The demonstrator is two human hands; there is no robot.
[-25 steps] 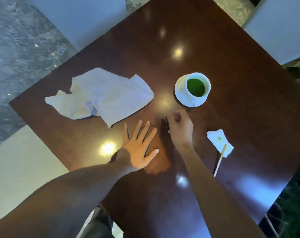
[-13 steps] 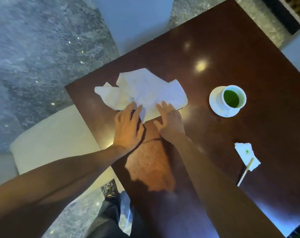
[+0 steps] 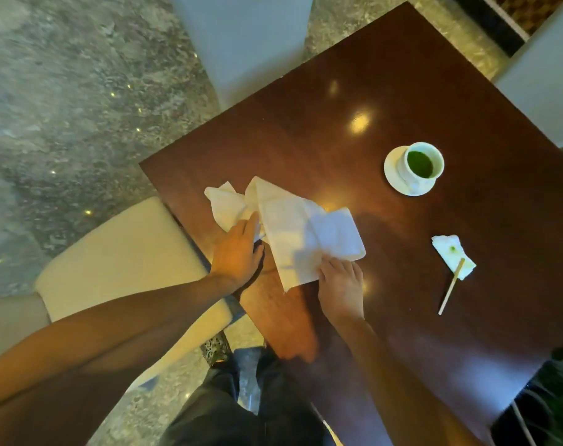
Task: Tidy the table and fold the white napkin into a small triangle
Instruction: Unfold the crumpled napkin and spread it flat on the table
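the right hand pinches the near edge of the crumpled white cloth napkin; the left hand lies with straight fingers pressing its bunched left part. the napkin sits at the left of the dark polished wooden table, close to the edge at nine o'clock. a hard tug could drag it off that side, or lock creases into the fold. at two o'clock stands a white cup of green drink on a saucer; a sweeping cloth might tip it. fingertips under the cloth are hidden, and motion blur softens the folds.
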